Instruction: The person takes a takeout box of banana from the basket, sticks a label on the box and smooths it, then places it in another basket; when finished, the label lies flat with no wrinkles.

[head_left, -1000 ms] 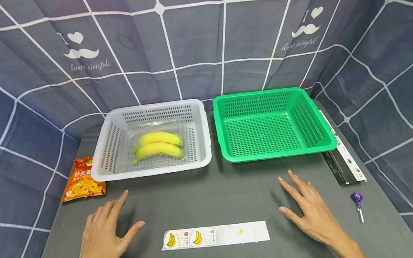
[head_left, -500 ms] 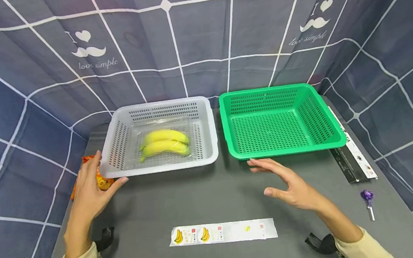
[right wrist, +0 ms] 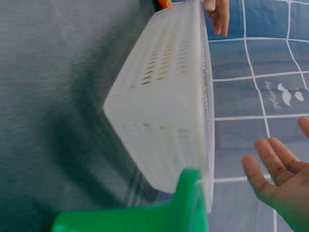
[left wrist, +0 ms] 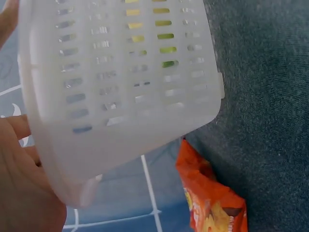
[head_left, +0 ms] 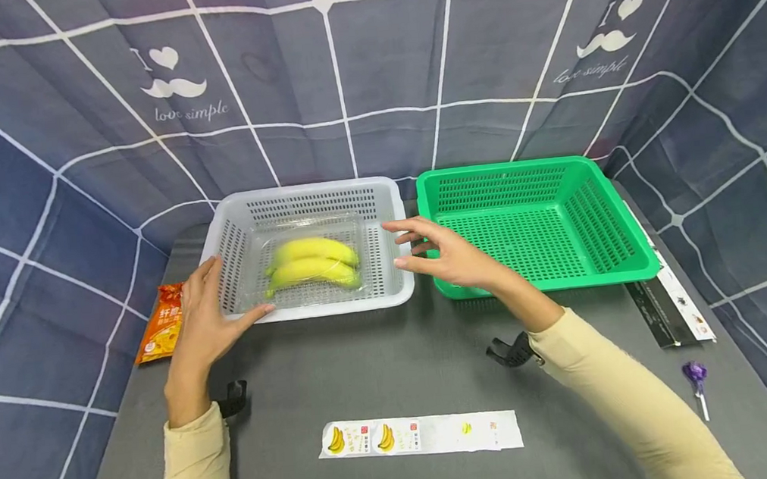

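Observation:
A white perforated basket (head_left: 335,308) stands at the back, left of centre. Inside lies a clear plastic tray (head_left: 256,270) with yellow bananas (head_left: 313,264). My left hand (head_left: 202,327) is at the basket's front left corner, thumb spread along the front rim; in the left wrist view the hand (left wrist: 24,188) is beside the rim, and contact is hard to tell. Above the gap between the baskets, my right hand (head_left: 450,256) reaches left, its fingertips over the white basket's right end. The right wrist view has this hand (right wrist: 282,179) with loose fingers, holding nothing.
To the right stands a green basket (head_left: 552,285), partly under my right forearm. An orange snack bag (head_left: 161,327) lies left of the white basket. A strip of banana stickers (head_left: 420,436), a purple lollipop (head_left: 696,379) and a long black-and-white box (head_left: 671,313) lie on the grey table (head_left: 367,370).
Both hands have moved forward from the table's front to the white basket. The right hand has also swung left, past the green basket's edge. The camera view has shifted slightly.

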`<act>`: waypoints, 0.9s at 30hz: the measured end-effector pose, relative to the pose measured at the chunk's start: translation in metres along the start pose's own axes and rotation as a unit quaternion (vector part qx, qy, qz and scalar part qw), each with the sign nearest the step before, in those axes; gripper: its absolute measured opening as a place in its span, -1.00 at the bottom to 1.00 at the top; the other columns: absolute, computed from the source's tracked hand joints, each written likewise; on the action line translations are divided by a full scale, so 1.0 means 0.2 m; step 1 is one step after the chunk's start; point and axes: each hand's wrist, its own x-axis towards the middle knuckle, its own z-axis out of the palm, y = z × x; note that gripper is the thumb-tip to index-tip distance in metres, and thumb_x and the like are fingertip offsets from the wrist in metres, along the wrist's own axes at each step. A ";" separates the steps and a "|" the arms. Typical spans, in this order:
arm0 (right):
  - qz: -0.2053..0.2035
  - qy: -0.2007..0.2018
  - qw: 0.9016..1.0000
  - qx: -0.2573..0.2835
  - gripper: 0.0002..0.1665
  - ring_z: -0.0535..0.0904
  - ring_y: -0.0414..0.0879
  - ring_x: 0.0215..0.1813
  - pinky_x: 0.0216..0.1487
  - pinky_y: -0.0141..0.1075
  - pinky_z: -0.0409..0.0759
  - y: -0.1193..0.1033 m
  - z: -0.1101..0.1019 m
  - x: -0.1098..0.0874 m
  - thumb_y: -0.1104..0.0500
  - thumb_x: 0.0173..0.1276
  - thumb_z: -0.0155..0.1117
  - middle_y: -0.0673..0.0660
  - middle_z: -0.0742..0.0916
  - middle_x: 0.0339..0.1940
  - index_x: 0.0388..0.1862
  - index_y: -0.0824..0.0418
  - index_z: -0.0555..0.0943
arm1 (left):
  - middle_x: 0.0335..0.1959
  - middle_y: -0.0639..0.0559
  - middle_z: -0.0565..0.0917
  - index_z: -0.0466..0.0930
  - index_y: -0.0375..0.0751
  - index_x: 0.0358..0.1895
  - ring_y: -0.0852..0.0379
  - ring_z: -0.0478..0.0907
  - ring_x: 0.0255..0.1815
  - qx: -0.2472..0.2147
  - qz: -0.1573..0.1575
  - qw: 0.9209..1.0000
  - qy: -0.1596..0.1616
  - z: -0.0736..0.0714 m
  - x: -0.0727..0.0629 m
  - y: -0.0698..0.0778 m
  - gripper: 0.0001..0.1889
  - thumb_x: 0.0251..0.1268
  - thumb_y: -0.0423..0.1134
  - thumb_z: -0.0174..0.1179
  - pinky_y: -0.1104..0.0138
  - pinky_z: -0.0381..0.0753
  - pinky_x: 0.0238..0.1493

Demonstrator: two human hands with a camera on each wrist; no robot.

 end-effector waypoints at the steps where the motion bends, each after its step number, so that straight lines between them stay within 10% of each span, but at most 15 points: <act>1: 0.004 -0.008 1.000 -0.004 -0.33 0.44 -0.05 0.34 0.31 -0.02 0.44 0.00 0.01 0.04 0.09 0.38 0.31 0.00 0.44 0.40 0.44 -0.08 0.37 | 0.45 -0.38 0.17 0.09 -0.25 0.53 -0.42 0.09 0.37 0.002 0.002 1.000 -0.001 0.00 0.01 0.00 0.20 -0.22 0.06 0.59 -0.32 0.09 0.24; 16: 0.060 -0.116 0.980 -0.153 -0.14 0.07 0.07 0.55 0.50 0.04 0.16 0.09 0.09 0.54 -0.05 0.31 0.36 0.21 0.27 0.52 0.52 0.07 0.26 | 0.43 -0.47 0.17 0.13 -0.34 0.48 -0.54 0.11 0.35 0.026 -0.037 0.999 -0.005 0.00 -0.02 -0.02 0.24 -0.32 0.14 0.60 -0.38 0.08 0.21; 27: 0.129 -0.135 0.966 -0.178 -0.01 -0.21 0.16 0.63 0.49 0.18 0.11 0.16 0.18 0.59 -0.10 0.22 0.44 0.33 -0.08 0.61 0.56 -0.05 0.19 | 0.42 -0.47 0.22 0.20 -0.37 0.45 -0.54 0.13 0.36 0.023 -0.034 0.999 0.008 0.02 0.00 -0.04 0.25 -0.39 0.18 0.61 -0.37 0.09 0.24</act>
